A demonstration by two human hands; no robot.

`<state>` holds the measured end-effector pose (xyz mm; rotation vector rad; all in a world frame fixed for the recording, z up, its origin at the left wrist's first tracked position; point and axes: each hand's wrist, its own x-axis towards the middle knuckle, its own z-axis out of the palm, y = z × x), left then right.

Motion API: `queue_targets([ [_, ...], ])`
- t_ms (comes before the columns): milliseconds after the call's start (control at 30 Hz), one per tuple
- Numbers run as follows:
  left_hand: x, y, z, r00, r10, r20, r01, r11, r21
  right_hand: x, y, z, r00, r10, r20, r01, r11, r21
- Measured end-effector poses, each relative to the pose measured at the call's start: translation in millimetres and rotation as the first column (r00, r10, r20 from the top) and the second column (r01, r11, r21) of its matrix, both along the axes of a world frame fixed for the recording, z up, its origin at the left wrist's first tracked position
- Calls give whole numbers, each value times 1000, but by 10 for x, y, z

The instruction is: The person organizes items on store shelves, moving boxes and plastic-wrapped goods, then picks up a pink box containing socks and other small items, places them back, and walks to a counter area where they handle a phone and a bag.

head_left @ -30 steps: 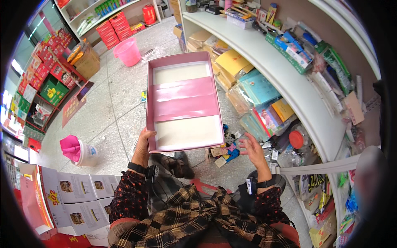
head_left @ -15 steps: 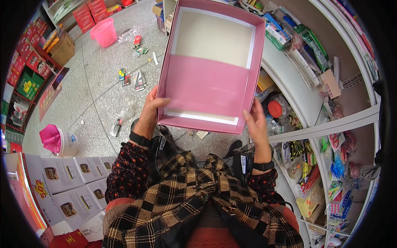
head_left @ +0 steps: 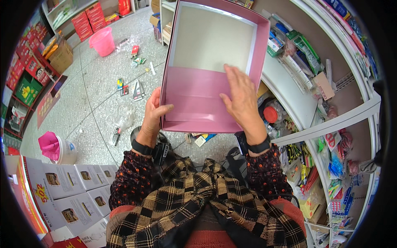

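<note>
One shallow pink cardboard box [head_left: 209, 62] held up over grey floor, top edge cut off. Left hand [head_left: 154, 113] grips left rim, fingers hidden behind. Right hand [head_left: 242, 99] flat inside, open. One pink bucket [head_left: 102, 41] far behind.

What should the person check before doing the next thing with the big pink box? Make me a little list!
1. Left hand grips the pink box at its left edge: ok.
2. Right hand lies flat inside the box, steadying it: ok.
3. Box is open, and its inside shows: ok.
4. Anything under the pink flap: cannot tell.
5. Floor below is free of litter: not ok, small packets lie scattered.
6. Shelf beside has free space: not ok, crowded.
</note>
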<state>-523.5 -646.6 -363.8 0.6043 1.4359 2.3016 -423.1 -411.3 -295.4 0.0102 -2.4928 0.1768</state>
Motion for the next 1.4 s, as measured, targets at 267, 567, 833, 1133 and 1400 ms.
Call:
queue_targets([
  [267, 5, -121, 39, 998, 45, 47, -48, 997, 60, -152, -115, 46, 991, 36, 125, -54, 989, 136],
  [567, -184, 156, 46, 576, 524, -628, -704, 708, -55, -81, -186, 203, 840, -60, -539, -265, 822, -504],
  [833, -236, 106, 301, 47, 109, -993, -785, 619, 31, -540, -606, -719, 642, 543, -541, -298, -473, -829],
  [1133, -486, -306, -381, 866, 485, 123, -449, 861, -237, -423, -257, -958, 874, 460, -159, -201, 45, -979],
  [1400, -796, -492, -1234, 781, 429, 454, -398, 902, -169, -893, -20, -1168, 966, 95, -239, -245, 623, -742],
])
